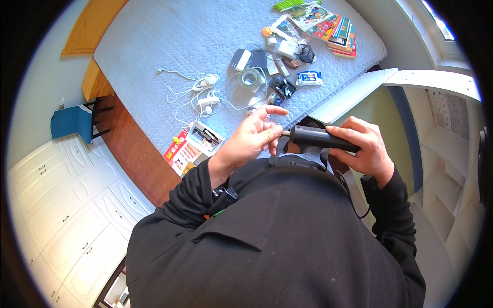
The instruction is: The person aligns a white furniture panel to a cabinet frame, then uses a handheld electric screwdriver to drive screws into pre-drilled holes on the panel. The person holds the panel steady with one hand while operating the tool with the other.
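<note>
My right hand is wrapped round a black cylindrical tool that looks like a cordless electric screwdriver. It lies nearly level in front of my chest, its narrow end pointing left. At that end a short metal bit sticks out. The thumb and a finger of my left hand pinch this bit, while the index finger stretches out above it. How far the bit sits in the tool is too small to tell.
A quilted bed bears a white cable and power strip, a roll of clear tape, a blue-and-white packet, a stack of books and an open box. A white board edges the bed at right; white cabinets stand left.
</note>
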`<action>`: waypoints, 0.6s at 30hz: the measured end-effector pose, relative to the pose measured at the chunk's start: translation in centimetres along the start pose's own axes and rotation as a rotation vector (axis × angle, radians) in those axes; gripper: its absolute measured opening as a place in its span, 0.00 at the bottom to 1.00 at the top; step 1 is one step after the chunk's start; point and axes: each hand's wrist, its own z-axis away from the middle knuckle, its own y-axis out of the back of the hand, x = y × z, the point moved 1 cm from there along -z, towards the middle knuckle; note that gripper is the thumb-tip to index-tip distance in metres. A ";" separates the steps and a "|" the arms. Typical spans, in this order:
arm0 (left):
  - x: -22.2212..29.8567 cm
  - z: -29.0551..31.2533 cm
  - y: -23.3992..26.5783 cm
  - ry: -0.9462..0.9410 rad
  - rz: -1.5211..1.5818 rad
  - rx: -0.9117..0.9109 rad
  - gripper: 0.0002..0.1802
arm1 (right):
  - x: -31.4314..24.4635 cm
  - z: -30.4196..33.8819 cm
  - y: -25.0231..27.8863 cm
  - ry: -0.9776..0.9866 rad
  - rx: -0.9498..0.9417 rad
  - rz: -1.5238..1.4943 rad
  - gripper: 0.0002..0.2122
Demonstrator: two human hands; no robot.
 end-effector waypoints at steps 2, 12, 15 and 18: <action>0.4 0.5 -0.3 -0.173 -0.216 0.047 0.23 | 0.2 -0.7 -0.5 -0.103 -0.013 -0.185 0.21; 2.5 2.6 -2.0 -0.297 -0.397 -0.002 0.21 | 1.4 -1.8 -1.3 -0.372 -0.214 -0.664 0.24; 1.4 3.0 -2.3 -0.302 -0.170 0.011 0.22 | 1.5 -2.3 -1.3 -0.491 -0.337 -0.783 0.25; -0.2 3.8 -2.1 -0.281 0.109 -0.029 0.25 | 1.2 -3.0 -1.6 -0.415 -0.411 -0.792 0.25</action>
